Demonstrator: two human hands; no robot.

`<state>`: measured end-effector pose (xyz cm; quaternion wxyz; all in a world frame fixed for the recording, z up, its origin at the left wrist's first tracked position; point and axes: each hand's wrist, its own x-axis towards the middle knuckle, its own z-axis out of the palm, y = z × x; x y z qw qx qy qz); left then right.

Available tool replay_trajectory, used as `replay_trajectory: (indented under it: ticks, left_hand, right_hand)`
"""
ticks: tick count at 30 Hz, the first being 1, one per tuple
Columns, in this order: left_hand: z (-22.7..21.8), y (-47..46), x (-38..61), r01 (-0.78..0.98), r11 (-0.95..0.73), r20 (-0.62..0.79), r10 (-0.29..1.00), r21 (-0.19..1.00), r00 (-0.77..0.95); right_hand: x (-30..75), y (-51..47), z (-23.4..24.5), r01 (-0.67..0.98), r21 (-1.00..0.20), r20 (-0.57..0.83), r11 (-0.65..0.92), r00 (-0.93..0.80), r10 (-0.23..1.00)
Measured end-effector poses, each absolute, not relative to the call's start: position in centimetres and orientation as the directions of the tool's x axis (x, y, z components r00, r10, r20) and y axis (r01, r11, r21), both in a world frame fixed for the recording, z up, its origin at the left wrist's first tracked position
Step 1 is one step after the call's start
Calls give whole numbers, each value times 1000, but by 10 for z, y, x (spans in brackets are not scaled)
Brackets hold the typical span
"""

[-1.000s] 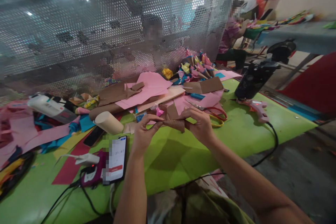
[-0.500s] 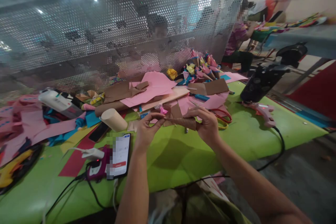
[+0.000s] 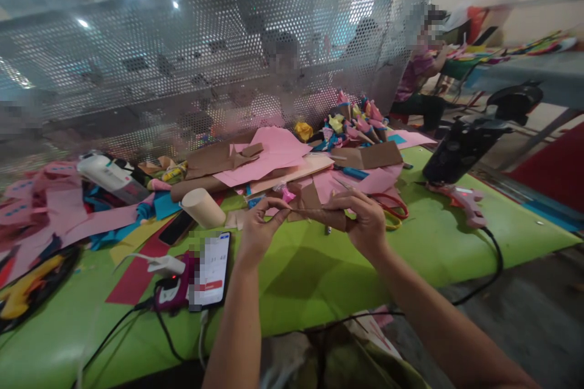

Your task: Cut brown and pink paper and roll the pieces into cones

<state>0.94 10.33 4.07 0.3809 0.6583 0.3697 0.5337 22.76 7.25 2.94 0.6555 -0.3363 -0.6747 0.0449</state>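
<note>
A rolled brown paper cone (image 3: pixel 329 217) is held between my two hands above the green table. My left hand (image 3: pixel 263 230) pinches its narrow tip between thumb and finger. My right hand (image 3: pixel 365 219) grips the wide end, with the fingers bent over it; part of that end is hidden by the hand. Just behind the cone lie a pink crumpled piece (image 3: pixel 287 194) and brown paper scraps (image 3: pixel 310 194). Scissors with red and yellow handles (image 3: pixel 396 206) rest to the right of my right hand.
A lit phone (image 3: pixel 214 270) leans by a purple power socket (image 3: pixel 176 292) with cables. A cardboard tube (image 3: pixel 202 208) stands left of my hands. A pink glue gun (image 3: pixel 465 202) lies right, its cord over the table edge. Paper sheets (image 3: pixel 274 152) and finished-looking paper cones (image 3: pixel 358 127) pile behind.
The whole view has shifted slightly, so things appear a little further right. Both hands keep their hold on the paper cone, with little visible difference in grip.
</note>
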Motion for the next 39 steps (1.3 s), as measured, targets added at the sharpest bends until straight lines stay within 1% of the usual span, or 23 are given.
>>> replay_trajectory:
  ticks: [4, 6, 11, 15, 20, 22, 25, 29, 31, 36, 39]
  left_hand:
    - [43, 103, 8, 70, -412, 392, 898, 908, 201]
    - [46, 102, 8, 93, -421, 391, 889, 902, 238]
    - [50, 99, 10, 136, -497, 445, 847, 857, 291]
    - [49, 100, 11, 118, -530, 483, 828, 840, 284]
    - [48, 101, 11, 111, -577, 526, 796, 809, 298]
    - [48, 100, 11, 106, -586, 534, 788, 803, 307]
    - [49, 99, 12, 111, -594, 535, 779, 797, 327]
    - [52, 97, 15, 173, -607, 516, 768, 776, 380]
    - [51, 96, 16, 185, -622, 524, 757, 761, 391]
    - [47, 99, 17, 158, -640, 557, 745, 752, 366]
    - [47, 99, 17, 155, -634, 554, 750, 758, 360]
  right_hand:
    - [228, 72, 29, 436, -418, 895, 797, 49, 443]
    - [228, 71, 28, 461, -385, 908, 800, 35, 417]
    - [229, 70, 26, 473, -354, 912, 807, -14, 409]
    - [228, 69, 28, 446, -372, 904, 814, -26, 427]
    - [225, 69, 33, 411, -448, 856, 794, -61, 514]
    - [224, 69, 35, 405, -462, 845, 789, -68, 531]
    - [223, 69, 36, 402, -459, 852, 792, -53, 521]
    - [223, 70, 35, 421, -401, 882, 814, -63, 467]
    - [223, 70, 34, 427, -385, 885, 818, -82, 459]
    - [222, 72, 29, 433, -447, 842, 783, -92, 531]
    - [223, 73, 26, 440, -454, 836, 775, -91, 541]
